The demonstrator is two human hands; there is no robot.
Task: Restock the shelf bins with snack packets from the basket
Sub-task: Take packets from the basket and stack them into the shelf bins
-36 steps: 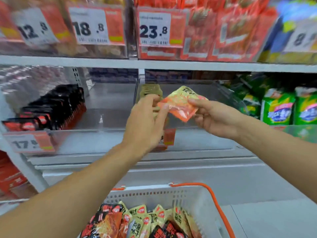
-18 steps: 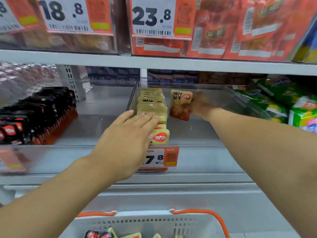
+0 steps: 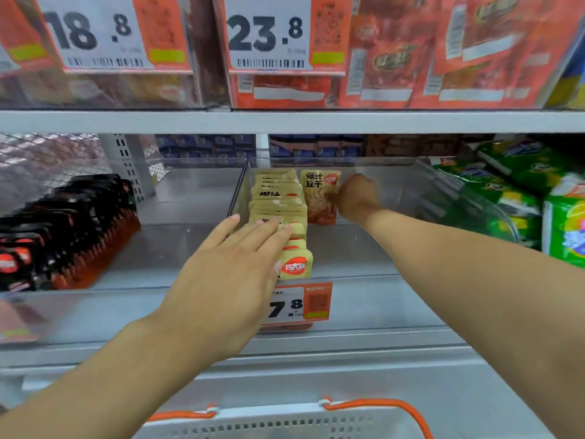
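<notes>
My right hand (image 3: 356, 198) pinches the light, soft packet (image 3: 320, 198) by its right edge, far in the clear bin (image 3: 395, 172); my left hand (image 3: 234, 267), fingers straight, presses the packet row (image 3: 278, 210).

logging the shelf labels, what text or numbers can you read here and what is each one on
"18.8": left upper price tag.
"23.8": middle upper price tag.
"7.8", first digit hidden by the left hand: price tag on the clear bin.
"爆汁豆干": snack packet held upright by the right hand.
Red logo on the front packet in the row: blurred.
Barcodes, small print, red and green packs: unreadable.
</notes>
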